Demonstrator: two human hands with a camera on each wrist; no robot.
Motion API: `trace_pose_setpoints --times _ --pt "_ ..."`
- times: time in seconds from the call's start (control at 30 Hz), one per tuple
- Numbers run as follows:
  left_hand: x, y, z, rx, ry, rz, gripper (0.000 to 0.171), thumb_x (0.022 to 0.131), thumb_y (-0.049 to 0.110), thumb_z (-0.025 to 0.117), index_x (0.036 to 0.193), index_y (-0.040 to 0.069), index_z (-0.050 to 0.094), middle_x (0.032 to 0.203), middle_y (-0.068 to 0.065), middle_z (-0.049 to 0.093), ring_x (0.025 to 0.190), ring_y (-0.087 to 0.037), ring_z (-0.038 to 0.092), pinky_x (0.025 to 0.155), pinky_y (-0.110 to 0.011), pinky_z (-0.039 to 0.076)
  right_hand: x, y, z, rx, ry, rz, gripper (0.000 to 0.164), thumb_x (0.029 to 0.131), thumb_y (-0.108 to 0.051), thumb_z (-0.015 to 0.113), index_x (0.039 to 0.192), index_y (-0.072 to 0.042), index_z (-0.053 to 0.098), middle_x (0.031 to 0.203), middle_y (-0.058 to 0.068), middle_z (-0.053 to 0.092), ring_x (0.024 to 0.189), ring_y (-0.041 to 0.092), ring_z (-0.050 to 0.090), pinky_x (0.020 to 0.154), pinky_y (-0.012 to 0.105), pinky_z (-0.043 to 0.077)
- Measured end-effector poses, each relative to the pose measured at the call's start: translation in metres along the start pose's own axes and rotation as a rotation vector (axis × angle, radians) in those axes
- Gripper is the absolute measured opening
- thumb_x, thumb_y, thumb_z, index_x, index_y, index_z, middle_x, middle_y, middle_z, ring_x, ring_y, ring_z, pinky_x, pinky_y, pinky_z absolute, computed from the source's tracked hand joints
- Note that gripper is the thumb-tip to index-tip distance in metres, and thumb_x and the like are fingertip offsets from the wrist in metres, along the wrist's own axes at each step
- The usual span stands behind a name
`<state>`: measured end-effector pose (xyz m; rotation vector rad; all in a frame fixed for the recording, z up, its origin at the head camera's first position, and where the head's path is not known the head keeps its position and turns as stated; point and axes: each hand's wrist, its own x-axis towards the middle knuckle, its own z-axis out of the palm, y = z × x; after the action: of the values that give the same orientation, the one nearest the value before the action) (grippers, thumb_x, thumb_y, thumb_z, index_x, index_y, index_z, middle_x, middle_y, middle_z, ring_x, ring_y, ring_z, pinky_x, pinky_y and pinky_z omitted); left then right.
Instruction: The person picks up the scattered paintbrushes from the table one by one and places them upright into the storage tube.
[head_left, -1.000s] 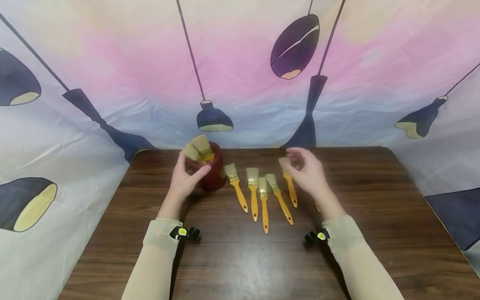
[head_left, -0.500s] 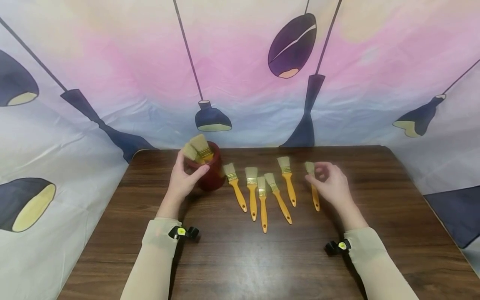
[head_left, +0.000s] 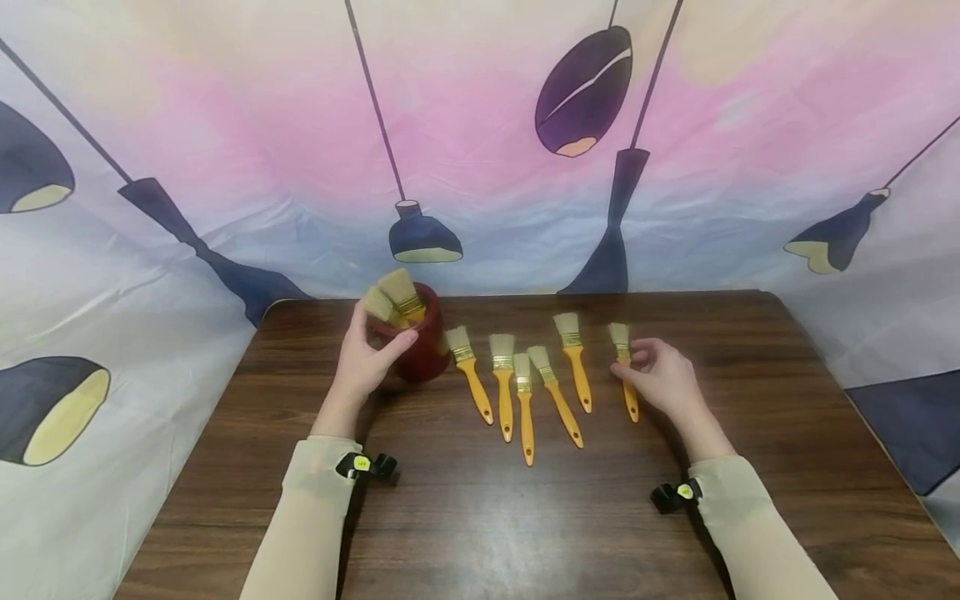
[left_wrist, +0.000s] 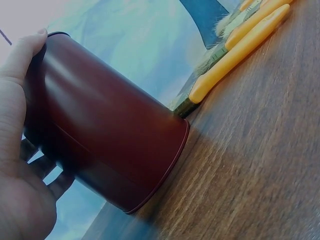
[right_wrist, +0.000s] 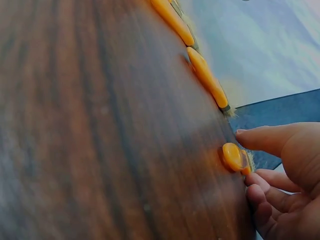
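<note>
My left hand (head_left: 363, 353) grips a dark red cylindrical cup (head_left: 426, 354), thumb at the rim and fingers round the far side. Two paintbrushes (head_left: 402, 293) stand in the cup, bristles up. In the left wrist view the cup (left_wrist: 110, 120) rests on the table. My right hand (head_left: 663, 375) is at the rightmost paintbrush (head_left: 632, 398), which lies with its bristles away from me. Thumb and fingers stand on either side of its orange handle (right_wrist: 232, 156). A small gap shows between the thumb and the handle in the right wrist view; whether the fingers touch it I cannot tell.
Several more paintbrushes with orange handles, among them a wide one (head_left: 504, 404) and a slanted one (head_left: 476, 387), lie in a row between the hands on the brown wooden table (head_left: 495, 533). A cloth backdrop (head_left: 495, 125) printed with lamps hangs behind the table.
My right hand has moved right, past one paintbrush to the rightmost one, then come slightly lower and nearer to me around it. The left hand stays on the cup.
</note>
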<state>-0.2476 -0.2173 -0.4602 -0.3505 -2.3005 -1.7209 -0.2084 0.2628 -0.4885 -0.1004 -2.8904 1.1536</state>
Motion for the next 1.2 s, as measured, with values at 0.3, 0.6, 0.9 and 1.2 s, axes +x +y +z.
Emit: trace_pose_setpoints --times 0.3,0.6,0.9,1.2 --pt "-0.001 0.005 0.002 -0.008 0.003 -0.008 0.087 0.094 0.012 0.084 0.168 0.018 0.038 0.155 -0.011 0.053 0.136 -0.023 0.049 0.118 -0.060 0.041 0.003 0.006 0.000 -0.035 -0.034 0.016 0.067 0.098 -0.045 0.082 0.141 0.003 0.064 0.114 0.021 0.074 0.100 0.037 0.070 0.088 0.055 0.058" --pt "0.000 0.003 0.000 -0.001 -0.006 -0.022 0.089 0.095 0.016 0.083 0.170 0.021 0.034 0.159 -0.009 0.050 0.140 -0.025 0.047 0.120 -0.062 0.039 0.004 0.004 -0.004 -0.067 -0.048 0.005 0.061 0.098 -0.041 0.082 0.137 0.004 0.067 0.100 0.016 0.075 0.084 0.028 0.068 0.073 0.041 0.055" --pt "0.001 0.001 0.000 0.014 -0.008 -0.014 0.086 0.097 0.022 0.083 0.169 0.024 0.037 0.161 -0.006 0.049 0.143 -0.026 0.046 0.122 -0.063 0.038 0.000 0.000 -0.010 -0.059 -0.046 0.012 0.058 0.099 -0.039 0.082 0.136 0.004 0.069 0.107 0.019 0.078 0.092 0.035 0.072 0.083 0.053 0.059" --pt "0.001 -0.001 0.000 0.003 -0.012 -0.011 0.086 0.097 0.023 0.083 0.169 0.023 0.036 0.162 -0.006 0.049 0.145 -0.027 0.045 0.123 -0.065 0.036 -0.001 0.000 -0.008 -0.061 -0.036 -0.010 0.051 0.100 -0.031 0.081 0.135 0.005 0.070 0.105 0.018 0.079 0.089 0.032 0.074 0.079 0.047 0.060"
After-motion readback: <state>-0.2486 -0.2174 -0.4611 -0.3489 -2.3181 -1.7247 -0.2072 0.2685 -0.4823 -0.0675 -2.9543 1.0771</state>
